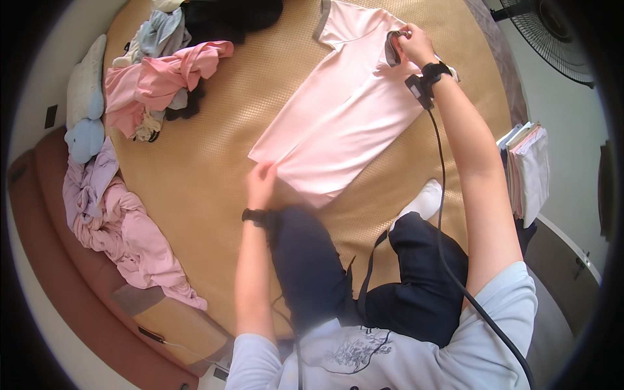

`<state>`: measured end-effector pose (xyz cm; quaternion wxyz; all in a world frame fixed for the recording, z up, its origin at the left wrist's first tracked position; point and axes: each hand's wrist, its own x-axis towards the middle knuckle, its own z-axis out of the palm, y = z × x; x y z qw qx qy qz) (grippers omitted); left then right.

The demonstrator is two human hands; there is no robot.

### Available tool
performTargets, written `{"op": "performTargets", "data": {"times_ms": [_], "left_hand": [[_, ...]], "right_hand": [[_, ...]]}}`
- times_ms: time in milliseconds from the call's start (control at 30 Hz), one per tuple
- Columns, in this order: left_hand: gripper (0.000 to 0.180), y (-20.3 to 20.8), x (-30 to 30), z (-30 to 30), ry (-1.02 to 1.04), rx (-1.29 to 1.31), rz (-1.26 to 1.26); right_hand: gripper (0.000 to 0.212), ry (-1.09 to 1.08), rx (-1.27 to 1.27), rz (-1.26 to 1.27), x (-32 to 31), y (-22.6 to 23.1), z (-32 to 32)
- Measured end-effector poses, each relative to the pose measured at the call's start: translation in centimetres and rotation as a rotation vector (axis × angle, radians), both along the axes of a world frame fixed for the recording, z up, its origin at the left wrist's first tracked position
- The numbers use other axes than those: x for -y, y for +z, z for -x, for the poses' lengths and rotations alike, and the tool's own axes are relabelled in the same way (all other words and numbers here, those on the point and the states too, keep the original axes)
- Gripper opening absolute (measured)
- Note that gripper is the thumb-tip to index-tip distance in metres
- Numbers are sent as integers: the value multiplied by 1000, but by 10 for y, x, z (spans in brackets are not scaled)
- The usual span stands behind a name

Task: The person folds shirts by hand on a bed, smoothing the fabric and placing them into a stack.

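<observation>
A pale pink short-sleeved garment (331, 117) with grey trim lies stretched out on the woven tan mat in front of me. My left hand (262, 185) is closed on a lower corner of it, the fingers pinched at the hem and slightly blurred. At the far end my right hand (416, 45) pinches the garment beside a dark grey-trimmed opening. A lengthwise crease runs between the two held spots. One sleeve with a grey cuff spreads out at the top; the other is partly hidden behind my right hand and wrist.
Loose clothes (159, 81) lie heaped at the far left. A pink and lilac cloth (130, 234) trails along the left edge beside a blue plush toy (86, 140). On the right stand folded clothes (530, 169) and a black fan (549, 32). A black cable (442, 214) follows my right arm.
</observation>
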<state>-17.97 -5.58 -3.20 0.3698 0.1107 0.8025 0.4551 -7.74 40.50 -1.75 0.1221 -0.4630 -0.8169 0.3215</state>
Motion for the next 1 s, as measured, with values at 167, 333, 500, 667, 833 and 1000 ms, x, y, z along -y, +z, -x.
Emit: {"op": "performTargets", "data": {"times_ms": [167,333,500,667,833,1000], "left_hand": [[19,-4,-6,7,-30,-19,-22],[19,12,-18,-1,-60,-89,36],[18,11,-24,-4,-8,-237,115],[20,4,-20,0,-16,-116,126],[22,-11,-12,6,-64,-174,81],[24,-16,-12,16,-30,-2,10]], "right_hand": [[40,-62,81,-138,16,-16,-3],[60,-45,71,-99,51,-8,-6],[23,294,-188,-398,130,16,-25],[13,978,9,-42,273,21,-103],[12,1042,126,179,331,9,-130],[16,834,-8,298,338,6,-114]]}}
